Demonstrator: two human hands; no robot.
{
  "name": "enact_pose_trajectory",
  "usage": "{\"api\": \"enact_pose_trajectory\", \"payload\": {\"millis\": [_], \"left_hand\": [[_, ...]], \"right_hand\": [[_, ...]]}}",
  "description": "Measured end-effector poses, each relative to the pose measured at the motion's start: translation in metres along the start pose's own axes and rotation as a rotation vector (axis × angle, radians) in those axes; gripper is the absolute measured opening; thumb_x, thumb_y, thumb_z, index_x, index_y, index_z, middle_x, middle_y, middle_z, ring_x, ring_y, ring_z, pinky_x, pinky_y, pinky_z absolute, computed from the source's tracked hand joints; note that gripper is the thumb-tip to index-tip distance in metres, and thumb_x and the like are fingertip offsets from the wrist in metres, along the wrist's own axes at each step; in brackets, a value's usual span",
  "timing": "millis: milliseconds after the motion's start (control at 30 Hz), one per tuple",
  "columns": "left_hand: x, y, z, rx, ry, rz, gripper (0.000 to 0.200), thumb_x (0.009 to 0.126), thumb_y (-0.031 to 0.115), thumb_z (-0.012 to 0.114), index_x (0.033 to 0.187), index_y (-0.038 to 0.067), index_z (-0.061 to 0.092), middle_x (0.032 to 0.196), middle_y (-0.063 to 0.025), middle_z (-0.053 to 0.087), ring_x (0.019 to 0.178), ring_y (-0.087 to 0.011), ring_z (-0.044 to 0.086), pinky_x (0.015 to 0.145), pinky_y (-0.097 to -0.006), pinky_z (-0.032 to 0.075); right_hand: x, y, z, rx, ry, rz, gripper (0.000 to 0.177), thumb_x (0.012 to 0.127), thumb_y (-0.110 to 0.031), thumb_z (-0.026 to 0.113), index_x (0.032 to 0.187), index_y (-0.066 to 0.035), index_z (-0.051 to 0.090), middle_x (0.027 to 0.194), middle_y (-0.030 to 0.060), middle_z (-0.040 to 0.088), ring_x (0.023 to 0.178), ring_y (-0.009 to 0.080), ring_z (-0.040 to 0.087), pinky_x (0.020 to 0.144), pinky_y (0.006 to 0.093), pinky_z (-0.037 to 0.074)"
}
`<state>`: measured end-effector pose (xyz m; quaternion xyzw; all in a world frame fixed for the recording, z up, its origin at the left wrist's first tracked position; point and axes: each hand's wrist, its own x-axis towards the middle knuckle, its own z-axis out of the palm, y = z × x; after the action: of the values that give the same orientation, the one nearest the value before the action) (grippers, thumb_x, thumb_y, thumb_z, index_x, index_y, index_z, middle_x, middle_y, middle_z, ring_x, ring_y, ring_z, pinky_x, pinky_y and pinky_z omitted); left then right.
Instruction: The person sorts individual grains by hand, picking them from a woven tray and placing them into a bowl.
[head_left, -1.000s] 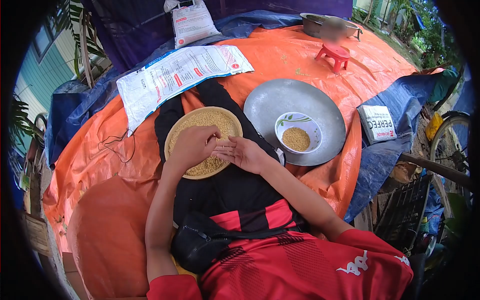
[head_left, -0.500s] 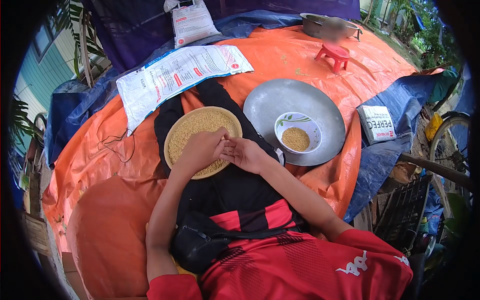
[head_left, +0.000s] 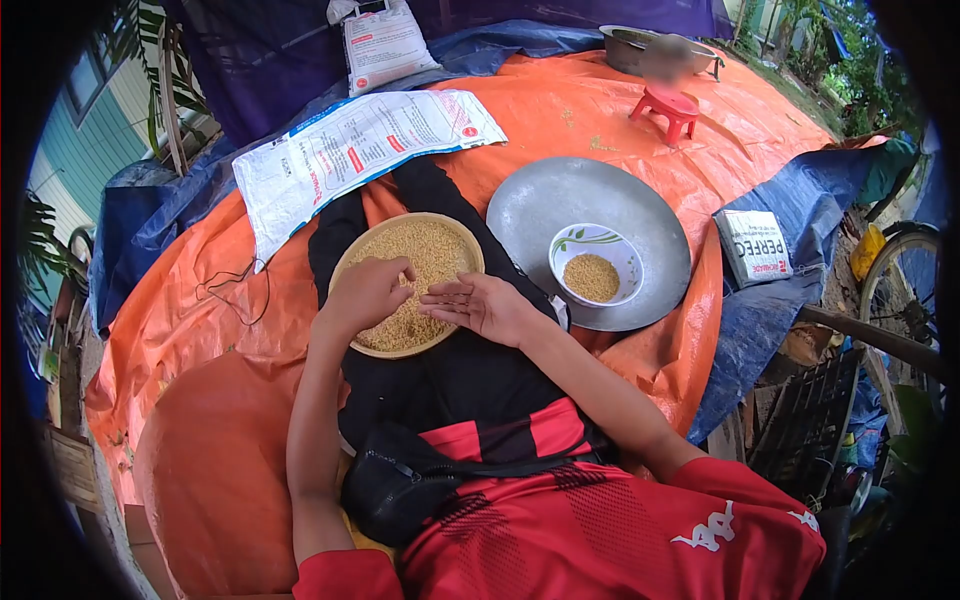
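Note:
A round tan bowl point(head_left: 474, 242) full of small golden grains point(head_left: 408, 245) rests on the black-trousered legs. Over its left half is my left hand point(head_left: 368, 294), back up, fingers loosely bent with a gap between fingertip and thumb. Facing it from the bowl's right edge, my right hand point(head_left: 488, 308) has its palm turned up and its fingers stretched to the left. Nothing shows in either hand. To the right, a white bowl with a green leaf pattern point(head_left: 622, 258) holds a smaller heap of the same-coloured grains. It sits on a large round metal tray point(head_left: 530, 205).
An orange tarp point(head_left: 540, 100) covers the ground, with blue sheeting around it. A flattened printed sack point(head_left: 340, 160) lies beyond the bowl; an upright sack point(head_left: 385, 45) stands behind. A red stool point(head_left: 667, 108), metal basin point(head_left: 625, 52) and folded bag point(head_left: 753, 248) are rightward.
My hands were together over the bowl's middle; now they are apart. The left has moved left and its fingers have loosened, while the right has stayed nearly in place.

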<state>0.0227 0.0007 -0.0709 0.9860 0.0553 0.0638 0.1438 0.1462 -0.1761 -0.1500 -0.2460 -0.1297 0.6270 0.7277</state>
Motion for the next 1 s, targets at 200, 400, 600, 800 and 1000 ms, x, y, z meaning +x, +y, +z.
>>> {"api": "enact_pose_trajectory", "payload": {"millis": [200, 400, 600, 800, 1000], "left_hand": [[0.0, -0.018, 0.026, 0.025, -0.245, -0.08, 0.018, 0.071, 0.018, 0.069, 0.085, 0.008, 0.068, 0.075, -0.012, 0.066, 0.078, -0.0296, 0.065, 0.07, -0.0413, 0.049], [0.005, -0.027, 0.036, 0.07, -0.164, -0.074, 0.018, 0.06, 0.021, 0.079, 0.067, 0.009, 0.069, 0.071, -0.0116, 0.067, 0.073, -0.0306, 0.066, 0.068, -0.0421, 0.05], [0.001, -0.006, 0.021, 0.035, -0.308, -0.081, 0.01, 0.061, 0.017, 0.074, 0.065, 0.009, 0.069, 0.069, -0.0142, 0.066, 0.07, -0.0328, 0.065, 0.066, -0.0427, 0.051], [0.001, -0.013, 0.032, 0.134, -0.238, -0.054, 0.009, 0.063, 0.017, 0.069, 0.065, 0.007, 0.069, 0.068, -0.0174, 0.064, 0.068, -0.0358, 0.064, 0.064, -0.0451, 0.05], [-0.001, -0.017, 0.028, 0.108, -0.219, -0.046, 0.009, 0.065, 0.014, 0.063, 0.068, 0.007, 0.069, 0.069, -0.0195, 0.063, 0.068, -0.037, 0.063, 0.064, -0.0464, 0.049]], "right_hand": [[0.004, 0.002, -0.008, -0.003, -0.004, 0.004, 0.048, 0.099, -0.025, 0.039, 0.12, 0.016, 0.049, 0.121, 0.0263, 0.056, 0.118, 0.0332, 0.055, 0.107, 0.0384, 0.043], [0.004, 0.002, -0.008, 0.002, -0.023, -0.001, 0.047, 0.099, -0.026, 0.04, 0.121, 0.015, 0.049, 0.12, 0.0249, 0.057, 0.116, 0.0312, 0.056, 0.106, 0.0377, 0.044], [0.005, 0.002, -0.008, -0.023, 0.001, 0.005, 0.047, 0.099, -0.027, 0.04, 0.122, 0.014, 0.049, 0.12, 0.0239, 0.058, 0.116, 0.03, 0.057, 0.105, 0.0368, 0.044], [0.003, 0.002, -0.007, -0.032, -0.009, -0.001, 0.049, 0.099, -0.028, 0.04, 0.123, 0.014, 0.048, 0.122, 0.0247, 0.057, 0.118, 0.0305, 0.056, 0.105, 0.0363, 0.044], [0.005, 0.003, -0.009, -0.03, -0.014, -0.005, 0.049, 0.099, -0.028, 0.041, 0.124, 0.015, 0.047, 0.123, 0.026, 0.056, 0.119, 0.0319, 0.055, 0.105, 0.0371, 0.044]]}}
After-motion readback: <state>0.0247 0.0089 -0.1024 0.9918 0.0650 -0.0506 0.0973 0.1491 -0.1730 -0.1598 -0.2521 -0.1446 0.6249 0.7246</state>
